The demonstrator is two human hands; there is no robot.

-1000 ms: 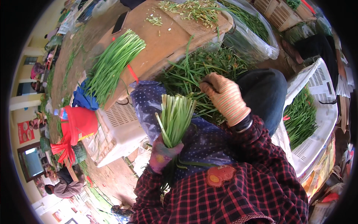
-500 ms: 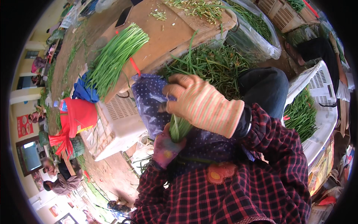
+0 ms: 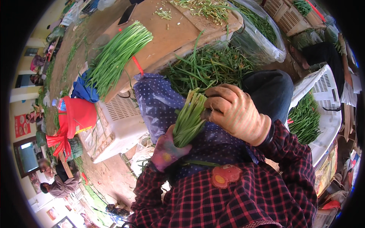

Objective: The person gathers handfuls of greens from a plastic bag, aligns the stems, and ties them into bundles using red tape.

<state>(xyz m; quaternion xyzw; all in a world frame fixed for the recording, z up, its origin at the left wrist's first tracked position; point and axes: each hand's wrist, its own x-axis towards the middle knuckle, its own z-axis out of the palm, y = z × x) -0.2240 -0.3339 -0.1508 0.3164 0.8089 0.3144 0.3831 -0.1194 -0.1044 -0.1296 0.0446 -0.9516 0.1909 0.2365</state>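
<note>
My left hand (image 3: 168, 152), in a pink and purple glove, is wrapped round a small bunch of garlic chives (image 3: 188, 123) above my lap. The pale stem ends point up and away from me. At the right side of the bunch is my right hand (image 3: 234, 112), in a pale striped glove, its fingers curled in. Something dark shows at its thumb, against the stems; I cannot tell what it is. Under both hands spreads a blue polka-dot apron (image 3: 156, 100). A larger bunch of chives (image 3: 119, 57) lies on the board at the left.
The wooden board (image 3: 152, 38) carries a phone (image 3: 127, 15) and cut stem ends (image 3: 205, 9). Loose leaves (image 3: 213, 68) are heaped before my knee. A white crate (image 3: 323, 102) of chives stands right; a red bucket (image 3: 79, 116) with red ties stands left.
My right hand has moved right and down, off the top of the bunch to its side. The stem ends it covered now show. My left hand keeps its hold.
</note>
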